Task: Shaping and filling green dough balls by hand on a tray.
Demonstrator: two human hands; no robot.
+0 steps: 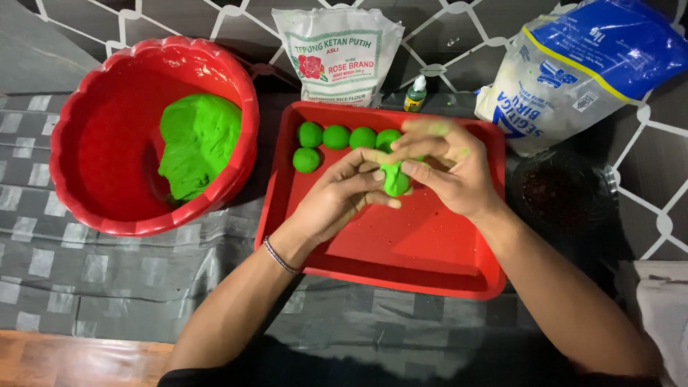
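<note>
Two hands are meeting over the red tray [430, 258]: the left hand [337, 197] and right hand [448, 168] are pinching a green dough piece [394, 179] between pressed-together fingertips. Five rolled green balls [337, 137] are sitting at the tray's far edge; a big dough lump [201, 143] is resting in the red basin [93, 143].

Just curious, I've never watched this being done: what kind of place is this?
Probably a home kitchen or food-prep spot. Both hands shape a green dough piece over a red tray of dough balls, beside a red basin and flour bags.
</note>
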